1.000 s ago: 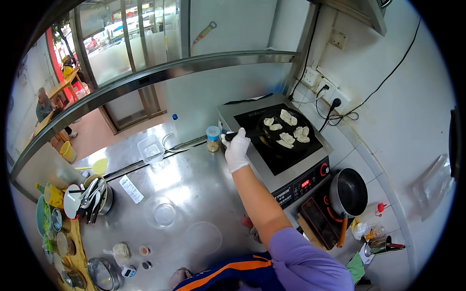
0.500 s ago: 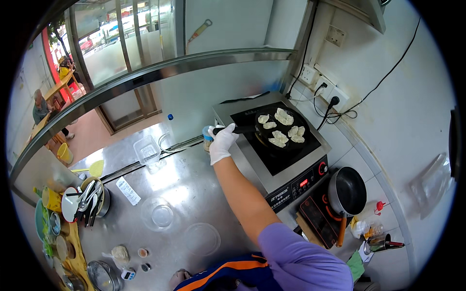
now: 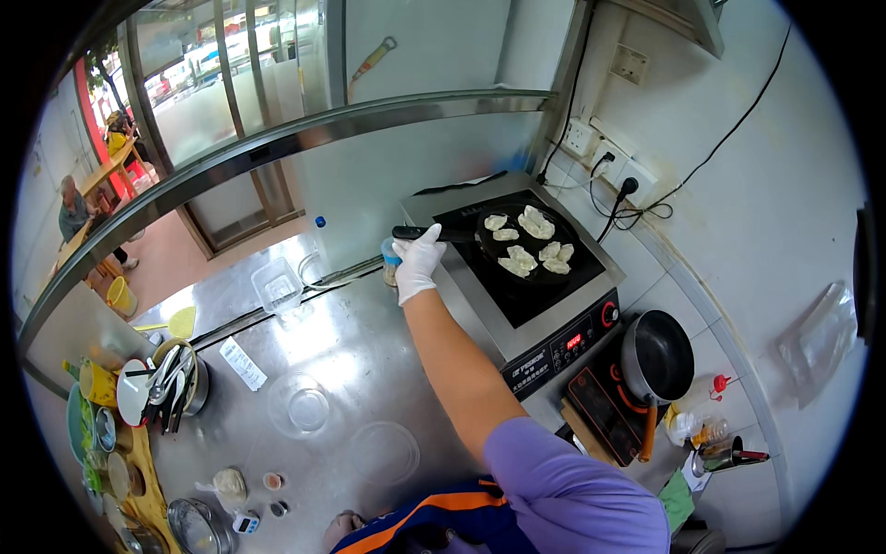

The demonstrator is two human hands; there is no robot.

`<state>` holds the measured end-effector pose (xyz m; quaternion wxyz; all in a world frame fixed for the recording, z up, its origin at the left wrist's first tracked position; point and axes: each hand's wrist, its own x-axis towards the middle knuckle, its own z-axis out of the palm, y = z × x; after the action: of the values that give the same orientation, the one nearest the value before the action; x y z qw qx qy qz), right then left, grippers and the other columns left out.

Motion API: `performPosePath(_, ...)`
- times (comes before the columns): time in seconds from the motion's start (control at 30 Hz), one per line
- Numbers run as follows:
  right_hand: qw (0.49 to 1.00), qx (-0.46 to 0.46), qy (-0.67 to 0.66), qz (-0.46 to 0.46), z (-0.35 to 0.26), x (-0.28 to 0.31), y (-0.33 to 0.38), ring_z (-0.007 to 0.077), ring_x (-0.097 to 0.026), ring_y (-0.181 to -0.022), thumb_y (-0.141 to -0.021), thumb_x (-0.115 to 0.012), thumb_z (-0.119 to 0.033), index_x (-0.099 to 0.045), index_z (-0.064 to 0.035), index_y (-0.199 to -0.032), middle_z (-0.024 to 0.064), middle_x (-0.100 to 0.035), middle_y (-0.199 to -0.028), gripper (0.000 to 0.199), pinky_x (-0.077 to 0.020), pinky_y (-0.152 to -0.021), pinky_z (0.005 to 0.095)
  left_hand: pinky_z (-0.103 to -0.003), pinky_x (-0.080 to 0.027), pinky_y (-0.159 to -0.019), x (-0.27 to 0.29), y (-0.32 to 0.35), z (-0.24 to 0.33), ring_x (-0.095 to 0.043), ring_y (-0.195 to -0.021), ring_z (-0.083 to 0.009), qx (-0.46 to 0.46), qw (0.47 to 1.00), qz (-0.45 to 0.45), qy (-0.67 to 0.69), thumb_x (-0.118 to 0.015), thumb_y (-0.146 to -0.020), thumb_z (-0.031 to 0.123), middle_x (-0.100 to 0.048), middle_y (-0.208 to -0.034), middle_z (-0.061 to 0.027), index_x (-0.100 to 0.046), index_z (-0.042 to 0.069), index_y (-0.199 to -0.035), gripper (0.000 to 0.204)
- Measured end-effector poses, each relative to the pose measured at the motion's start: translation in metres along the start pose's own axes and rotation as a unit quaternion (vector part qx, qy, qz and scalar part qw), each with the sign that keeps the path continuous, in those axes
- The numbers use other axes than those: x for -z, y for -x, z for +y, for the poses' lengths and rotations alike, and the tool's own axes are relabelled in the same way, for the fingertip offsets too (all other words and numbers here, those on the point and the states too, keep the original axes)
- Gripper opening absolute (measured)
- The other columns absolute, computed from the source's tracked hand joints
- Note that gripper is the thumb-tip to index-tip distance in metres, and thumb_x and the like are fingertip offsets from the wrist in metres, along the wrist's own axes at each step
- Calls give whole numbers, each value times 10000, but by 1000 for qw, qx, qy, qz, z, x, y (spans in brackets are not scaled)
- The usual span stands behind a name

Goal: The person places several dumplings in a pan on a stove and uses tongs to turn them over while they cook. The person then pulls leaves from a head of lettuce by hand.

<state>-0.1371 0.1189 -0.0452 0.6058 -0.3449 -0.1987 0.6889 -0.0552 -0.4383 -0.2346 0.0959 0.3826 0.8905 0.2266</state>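
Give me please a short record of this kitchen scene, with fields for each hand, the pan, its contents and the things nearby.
right hand: gloved right hand closed on the pan handle
left hand: bare left hand low at the counter edge, holding nothing visible
pan: black frying pan on the induction cooker
contents: pale dumplings
nearby: small jar beside the cooker; empty second pan on another burner
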Motion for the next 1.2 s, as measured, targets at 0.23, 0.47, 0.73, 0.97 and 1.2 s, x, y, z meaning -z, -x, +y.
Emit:
performPosePath(0.23,948,-201,94,-228,-37,93,110,218,-627,-859,-963,-494,-394,-553,2,-1118,113,-604,-956,429,-518,-730,353,-446,-485,-598,-2,1,-2,-610,-686,-337,-5,1000,0,3,-609,-846,238,-619,-750,-131,-593,100,-838,139)
performPosePath(0.47,615,21,578,-535,-44,252,221,245,-613,-883,-929,-535,-215,-603,-53,-1080,110,-617,-868,232,-477,-795,336,-444,-485,-602,0,3,0,-611,-694,-336,-10,1000,2,1,-608,-848,238,-620,-756,-132,-595,99,-848,140)
performPosePath(0.73,542,314,581,-519,-23,363,228,288,-562,-991,-815,-595,-97,-597,-77,-955,81,-574,-990,141,-457,-851,397,-437,-487,-606,-16,6,-16,-612,-707,-332,9,1000,-3,-5,-602,-858,236,-622,-774,-134,-600,101,-876,136)
performPosePath(0.97,541,317,594,-504,-26,360,234,278,-561,-993,-814,-597,-104,-596,-89,-941,70,-571,-991,128,-453,-836,387,-434,-485,-589,-12,10,-10,-606,-649,-334,-26,998,40,-38,-608,-844,231,-620,-733,-129,-610,101,-848,131)
performPosePath(1.2,541,302,606,-499,-30,358,238,265,-551,-1034,-817,-591,-122,-600,-102,-937,57,-574,-1012,122,-444,-863,400,-420,-486,-566,-4,10,-3,-614,-632,-316,-29,998,57,0,-602,-835,200,-615,-689,-131,-623,96,-811,109)
